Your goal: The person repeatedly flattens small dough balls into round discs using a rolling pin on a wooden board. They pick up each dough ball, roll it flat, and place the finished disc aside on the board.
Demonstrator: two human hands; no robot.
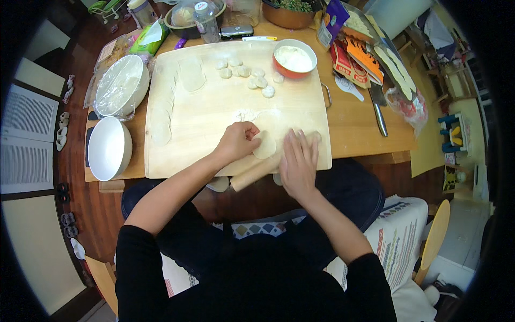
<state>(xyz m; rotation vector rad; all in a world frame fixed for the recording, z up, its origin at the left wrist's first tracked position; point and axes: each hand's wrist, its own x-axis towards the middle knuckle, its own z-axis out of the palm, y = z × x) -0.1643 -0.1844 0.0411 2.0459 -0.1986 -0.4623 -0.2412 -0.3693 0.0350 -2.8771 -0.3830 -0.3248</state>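
Observation:
My left hand pinches the left edge of a thin round dough wrapper on the wooden board. Flat over a wooden rolling pin lies my right hand, fingers stretched forward and hiding part of it. The pin slants across the board's front edge, its near end overhanging. Small floured dough pieces are grouped at the back, near a red-and-white bowl of white flour. Overlapping rolled wrappers line the board's left side, with more wrappers behind. Loose flour is scattered beyond my left hand.
On the left stand a white bowl and a plastic-covered bowl. A knife lies at the right, beside packets and a tray holding dough strips. Behind the board are a bottle and a brown pot.

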